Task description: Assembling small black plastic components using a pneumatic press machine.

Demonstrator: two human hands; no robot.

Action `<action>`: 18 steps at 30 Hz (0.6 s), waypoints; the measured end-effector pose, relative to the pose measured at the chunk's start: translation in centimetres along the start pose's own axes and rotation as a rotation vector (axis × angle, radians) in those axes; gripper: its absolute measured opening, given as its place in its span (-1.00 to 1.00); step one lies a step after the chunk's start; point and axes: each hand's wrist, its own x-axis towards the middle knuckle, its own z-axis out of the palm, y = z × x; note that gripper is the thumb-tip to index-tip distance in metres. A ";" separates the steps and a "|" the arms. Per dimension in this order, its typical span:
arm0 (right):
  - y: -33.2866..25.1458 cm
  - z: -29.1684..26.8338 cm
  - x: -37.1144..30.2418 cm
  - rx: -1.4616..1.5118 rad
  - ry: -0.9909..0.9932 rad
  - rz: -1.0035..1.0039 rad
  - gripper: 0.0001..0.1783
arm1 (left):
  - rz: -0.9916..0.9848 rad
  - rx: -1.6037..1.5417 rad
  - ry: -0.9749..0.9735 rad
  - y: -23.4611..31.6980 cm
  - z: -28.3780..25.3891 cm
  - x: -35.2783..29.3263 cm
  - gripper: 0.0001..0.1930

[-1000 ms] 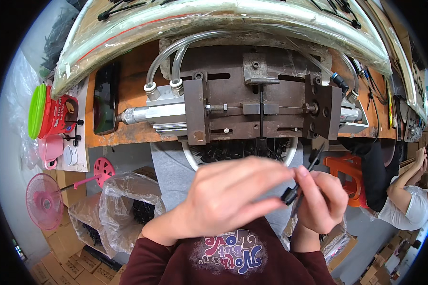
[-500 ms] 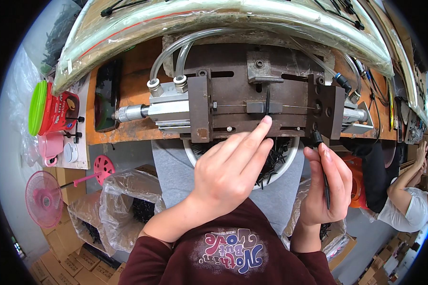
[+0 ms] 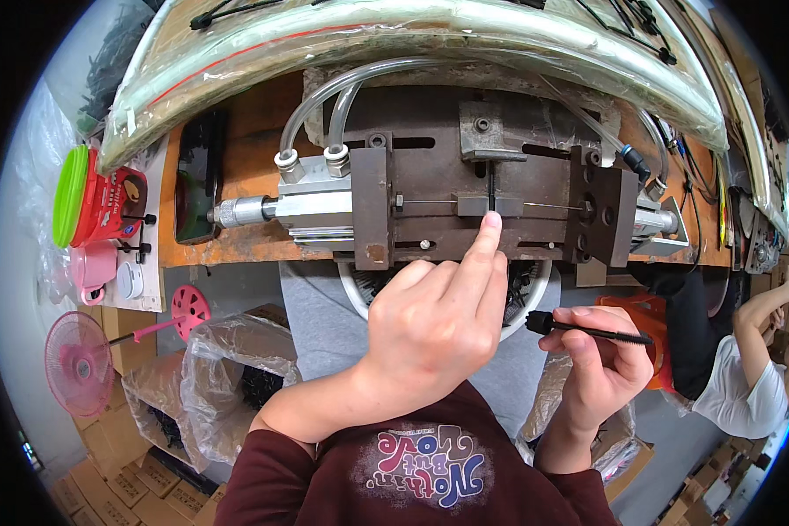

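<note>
My left hand reaches over the front of a brown metal fixture. Its index finger is stretched out, and the tip touches the near end of a thin black rod. That rod lies in a small grey block at the fixture's middle, its far end at a metal bracket. Thin wires run into the block from both sides. Lower and to the right, my right hand grips a black threaded rod with a thick toothed head, held nearly level, head leftward.
Silver air cylinders with clear hoses flank the fixture. A white tub holding black parts sits below my left hand. Plastic-lined boxes and a pink fan stand at left. A co-worker's arm shows at right.
My right hand has turned the threaded rod from upright to nearly level and drawn it away from the fixture. The rod under my left fingertip has slid farther in, toward the bracket.
</note>
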 end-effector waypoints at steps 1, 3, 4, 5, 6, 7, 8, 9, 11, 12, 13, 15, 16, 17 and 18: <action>0.0 0.2 0.0 0.038 0.012 0.012 -0.81 | 0.006 -0.014 0.010 -0.2 0.2 0.0 -0.75; 0.0 0.3 0.1 0.079 0.042 0.063 -0.86 | 0.011 -0.036 0.018 -0.3 0.3 0.0 -0.75; 0.1 0.4 0.1 0.098 0.059 0.089 -0.88 | 0.011 -0.044 0.017 -0.4 0.4 0.1 -0.74; 0.0 0.5 0.2 0.138 0.051 0.152 -0.89 | 0.011 -0.052 0.016 -0.5 0.3 0.1 -0.74; -0.3 0.6 0.4 0.175 0.047 0.213 -0.90 | 0.008 -0.055 0.012 -0.5 0.3 0.2 -0.74; -0.4 0.6 0.6 0.212 0.043 0.273 -0.89 | 0.005 -0.059 0.008 -0.5 0.1 0.2 -0.74; -0.3 0.6 0.7 0.211 0.019 0.295 -0.88 | 0.002 -0.063 0.003 -0.5 0.1 0.3 -0.74; -0.1 0.5 0.7 0.229 0.004 0.308 -0.87 | 0.002 -0.057 -0.001 -0.4 0.1 0.3 -0.74; 0.3 0.4 0.6 0.263 -0.027 0.333 -0.87 | 0.000 -0.043 -0.008 -0.4 0.1 0.2 -0.74; 0.2 0.4 0.7 0.288 -0.020 0.365 -0.86 | 0.004 -0.050 -0.011 -0.4 0.1 0.3 -0.74; 0.3 0.4 0.8 0.321 -0.018 0.377 -0.86 | 0.008 -0.057 -0.014 -0.5 0.0 0.3 -0.74; 0.6 0.4 0.8 0.384 -0.015 0.397 -0.86 | 0.012 -0.132 -0.008 -0.7 -0.2 0.4 -0.72; 0.6 0.3 0.8 0.385 -0.023 0.403 -0.87 | 0.012 -0.200 0.000 -0.9 -0.4 0.3 -0.71; 0.6 0.3 0.9 0.386 -0.030 0.408 -0.87 | 0.013 -0.268 0.008 -1.1 -0.7 0.2 -0.70; 0.7 0.2 1.1 0.387 -0.042 0.407 -0.88 | -0.019 -0.451 -0.042 -1.2 -1.3 -0.2 -0.65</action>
